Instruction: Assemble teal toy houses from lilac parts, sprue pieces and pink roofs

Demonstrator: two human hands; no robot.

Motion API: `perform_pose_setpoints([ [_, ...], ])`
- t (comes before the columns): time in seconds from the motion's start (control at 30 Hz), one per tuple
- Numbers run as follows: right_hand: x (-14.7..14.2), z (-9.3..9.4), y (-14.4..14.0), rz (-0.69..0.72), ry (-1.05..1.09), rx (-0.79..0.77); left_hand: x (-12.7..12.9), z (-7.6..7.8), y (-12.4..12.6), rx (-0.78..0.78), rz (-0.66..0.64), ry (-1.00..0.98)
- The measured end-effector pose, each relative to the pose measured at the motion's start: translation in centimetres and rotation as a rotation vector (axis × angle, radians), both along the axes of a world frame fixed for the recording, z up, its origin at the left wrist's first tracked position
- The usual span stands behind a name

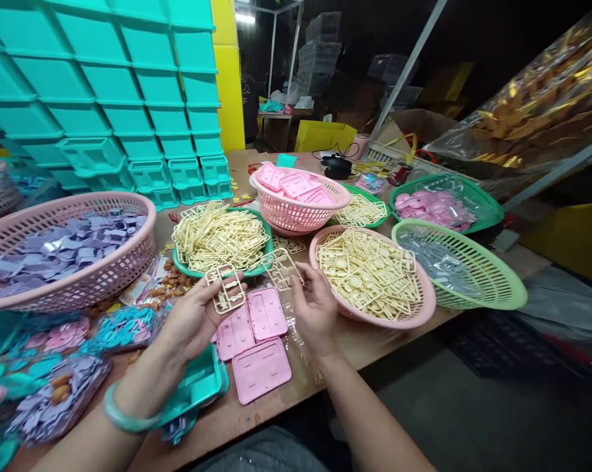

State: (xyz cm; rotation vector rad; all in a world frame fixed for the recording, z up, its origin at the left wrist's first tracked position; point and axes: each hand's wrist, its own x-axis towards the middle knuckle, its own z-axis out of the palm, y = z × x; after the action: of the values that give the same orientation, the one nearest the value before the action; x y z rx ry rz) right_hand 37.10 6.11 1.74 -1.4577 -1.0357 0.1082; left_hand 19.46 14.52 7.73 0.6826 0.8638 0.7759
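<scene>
My left hand [192, 318] holds a cream plastic part frame [227, 290] above the table. My right hand [314, 308] pinches a second cream part frame [282, 267] by its lower edge. Below and between the hands lie three pink plastic panels [256, 331] on a clear bag. A teal tray [200, 383] sits under my left wrist. Right behind the hands, a green basket [220, 237] is heaped with cream frames. To the right, a pink basket [372, 275] holds more cream frames.
A large pink basket [62, 252] of lilac parts stands at left. Behind are a pink basket of pink panels [298, 196], green baskets [460, 265] [446, 200], stacked teal crates [113, 92] and bagged teal and lilac parts [59, 393] along the near left edge.
</scene>
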Motion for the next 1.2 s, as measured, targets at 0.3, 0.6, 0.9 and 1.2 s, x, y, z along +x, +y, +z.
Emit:
perform_pose_setpoints([
  [0.3, -3.1, 1.2, -2.6, 0.256, 0.394, -0.065, 3.0, -0.3, -6.5, -0.111, 0.038, -0.153],
  [0.6, 13.4, 3.7, -8.6, -0.034, -0.583, -0.622, 4.6, -0.9, -8.2, -0.321, -0.063, -0.114],
  [0.9, 15.6, 6.9, -8.6, 0.196, -0.512, -0.492, 3.3, -2.9, -8.3, -0.348, -0.301, -0.425],
  [1.2, -2.3, 4.0, -7.7, 0.153, -0.692, 0.065, 3.1, -2.1, -8.9, -0.347, -0.045, -0.426],
])
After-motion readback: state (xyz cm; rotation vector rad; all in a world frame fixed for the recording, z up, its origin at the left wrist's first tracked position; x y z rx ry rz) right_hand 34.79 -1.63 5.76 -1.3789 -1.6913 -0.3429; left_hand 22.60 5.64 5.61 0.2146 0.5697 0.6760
